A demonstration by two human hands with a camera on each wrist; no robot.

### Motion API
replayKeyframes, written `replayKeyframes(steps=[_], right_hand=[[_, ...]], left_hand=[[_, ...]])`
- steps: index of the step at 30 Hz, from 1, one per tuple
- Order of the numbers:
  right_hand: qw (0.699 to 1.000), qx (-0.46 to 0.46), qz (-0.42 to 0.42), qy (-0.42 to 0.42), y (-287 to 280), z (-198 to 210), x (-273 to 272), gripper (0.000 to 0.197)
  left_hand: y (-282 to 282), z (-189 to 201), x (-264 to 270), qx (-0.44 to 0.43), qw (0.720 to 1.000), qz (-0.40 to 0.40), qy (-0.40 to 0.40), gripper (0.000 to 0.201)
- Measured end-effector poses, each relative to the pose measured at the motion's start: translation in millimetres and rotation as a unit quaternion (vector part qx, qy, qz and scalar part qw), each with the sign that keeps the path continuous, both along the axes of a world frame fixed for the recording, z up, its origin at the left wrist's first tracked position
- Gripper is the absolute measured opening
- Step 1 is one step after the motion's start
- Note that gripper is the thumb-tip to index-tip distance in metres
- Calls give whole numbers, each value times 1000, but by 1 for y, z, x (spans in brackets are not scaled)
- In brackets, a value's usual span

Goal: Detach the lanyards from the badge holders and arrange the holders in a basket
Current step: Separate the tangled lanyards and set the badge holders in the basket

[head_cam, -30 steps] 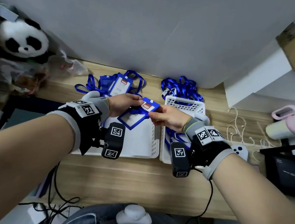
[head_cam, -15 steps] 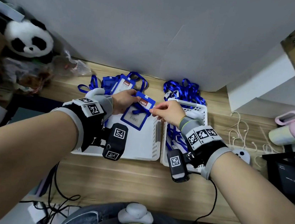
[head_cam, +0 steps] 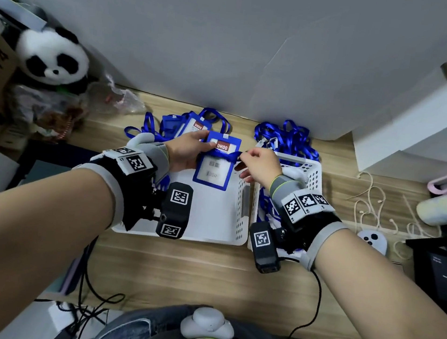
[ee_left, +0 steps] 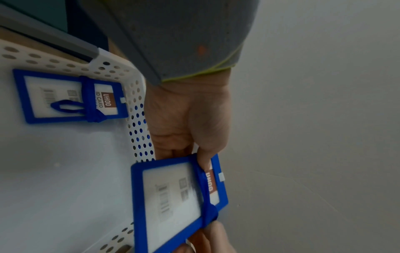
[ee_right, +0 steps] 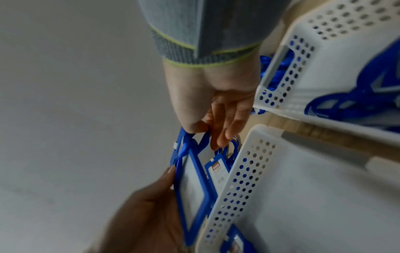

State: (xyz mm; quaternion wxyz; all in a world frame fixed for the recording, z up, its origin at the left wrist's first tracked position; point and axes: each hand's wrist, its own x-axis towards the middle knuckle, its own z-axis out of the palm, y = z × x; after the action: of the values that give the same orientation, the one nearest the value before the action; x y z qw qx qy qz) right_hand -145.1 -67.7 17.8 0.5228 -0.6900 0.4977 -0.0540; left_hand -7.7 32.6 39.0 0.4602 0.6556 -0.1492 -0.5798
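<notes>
Left hand [head_cam: 188, 152]: I hold the blue badge holder [head_cam: 214, 162] by its left edge, thumb on the front near the top, fingers curled behind it.
Right hand [head_cam: 259, 164]: my thumb and forefinger pinch the blue lanyard strap [head_cam: 228, 155] at the holder's right edge; the other fingers hang loose.
Badge holder: upright in the air above the far end of the left white basket [head_cam: 238, 222], touching neither the basket nor the desk.
Strap: it crosses the holder's face just under the red label and bunches into a knot at the right edge.
Step in hand: I judge this to be the detaching step, the lanyard not yet off this holder.
Next move: it calls for pulling the strap loose while my left hand keeps the holder steady, then laying the holder in the left basket.
Left basket: in the left wrist view one holder [ee_left: 69, 97] lies on its floor with a strap band round it.
Right basket [head_cam: 310, 177]: blue lanyards lie inside.
Behind the baskets: more holders with lanyards [head_cam: 194, 123] on the wooden desk [head_cam: 204, 274], and a heap of lanyards [head_cam: 288, 138].
Writing: "UHOO" in white on the red label; "ID CARD" under it on the basket holder; a barcode lower down, unreadable.
</notes>
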Motion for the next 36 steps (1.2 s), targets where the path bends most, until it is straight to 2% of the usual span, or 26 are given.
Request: replayKeyframes(steps=[6, 8, 11, 14, 15, 16, 19, 21, 23, 25, 27, 29, 31, 33, 34, 36], right_hand=[[983, 134, -112, -61, -9, 7, 1, 24], [966, 181, -151, -109, -13, 6, 0, 27], [922, 251, -212, -207, -20, 10, -4, 28], [876, 290, -267, -277, -34, 16, -9, 28], [876, 292, -266, -276, -37, 18, -11, 28], [889, 290, -246, -254, -38, 19, -14, 27], [953, 255, -112, -119, -31, 19, -18, 21], [974, 223, -24, -29, -21, 17, -17, 16], [984, 179, 9, -4, -13, 14, -13, 10], [988, 148, 2, -35, -8, 9, -7, 22], [979, 182, -17, -91, 0, 10, -1, 26], [963, 234, 15, -132, 2, 11, 2, 41], [942, 292, 70, -147, 3, 10, 4, 62], [930, 333, 83, -130, 4, 8, 6, 75], [933, 333, 74, -113, 5, 6, 7, 76], [954, 282, 54, -83, 5, 7, 6, 62]], left_hand=[[4, 1, -1, 0, 996, -78, 34, 17], [6, 2, -2, 1, 993, -116, -3, 15], [9, 1, 2, 12, 978, -187, -94, 43], [14, -8, 11, 51, 976, -156, -140, 55], [15, -10, 13, 70, 977, -124, -158, 55], [16, -13, 16, 87, 978, -82, -170, 55], [16, -13, 20, 93, 986, 32, -138, 48], [16, -7, 20, 59, 992, 53, -101, 35], [17, -4, 21, 21, 997, 35, -60, 27], [16, -1, 20, 0, 1000, -11, -15, 21], [18, 4, 17, -6, 998, -65, 15, 16], [18, 11, 13, -7, 992, -124, 34, 20], [19, 17, 10, -5, 983, -176, 47, 27], [20, 21, 10, 3, 978, -202, 52, 30], [21, 21, 11, 9, 977, -207, 49, 29], [23, 21, 15, 35, 975, -217, 25, 29]])
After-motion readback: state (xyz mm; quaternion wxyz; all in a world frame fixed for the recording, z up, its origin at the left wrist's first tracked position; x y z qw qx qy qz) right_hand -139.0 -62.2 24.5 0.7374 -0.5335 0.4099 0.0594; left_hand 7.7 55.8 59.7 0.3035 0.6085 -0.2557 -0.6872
